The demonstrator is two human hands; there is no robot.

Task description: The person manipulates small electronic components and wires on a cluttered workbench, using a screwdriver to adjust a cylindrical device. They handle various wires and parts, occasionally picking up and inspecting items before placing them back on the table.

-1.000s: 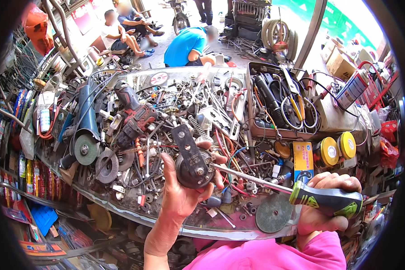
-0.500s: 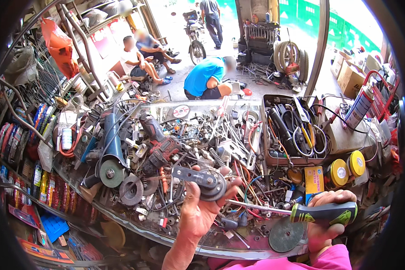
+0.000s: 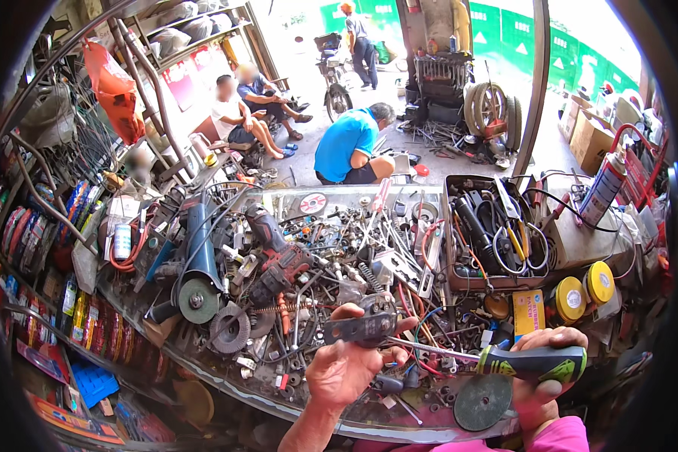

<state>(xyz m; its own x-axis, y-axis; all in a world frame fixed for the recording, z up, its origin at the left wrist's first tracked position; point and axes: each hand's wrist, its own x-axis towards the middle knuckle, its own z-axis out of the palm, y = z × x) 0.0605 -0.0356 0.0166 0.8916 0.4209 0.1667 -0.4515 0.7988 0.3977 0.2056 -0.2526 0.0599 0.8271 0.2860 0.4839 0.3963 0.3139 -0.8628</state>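
My left hand (image 3: 342, 379) grips a dark metal part, a flat arm with a round wheel-like end (image 3: 363, 325), between thumb and fingers above the littered bench. Its flat arm points left and the round end sits toward the right. In my right hand (image 3: 533, 399) is a screwdriver (image 3: 539, 364) with a black and green handle, fingers wrapped round it. The screwdriver's long shaft runs left, its end close to the round end of the part; whether they touch I cannot tell. Below the shaft lies a dark grinding disc (image 3: 482, 401) on the bench edge.
Loose hardware covers the glass-topped bench (image 3: 309, 197). An angle grinder (image 3: 198, 256) and a cordless power tool (image 3: 279, 252) lie at left; a toolbox (image 3: 452, 226) and round yellow tins (image 3: 570, 297) are at right. Beyond, a person in blue (image 3: 348, 147) crouches and two others sit.
My left hand has turned the metal part, so its round face no longer shows flat to me. The screwdriver's shaft now reaches close to the part. My view has shifted slightly.
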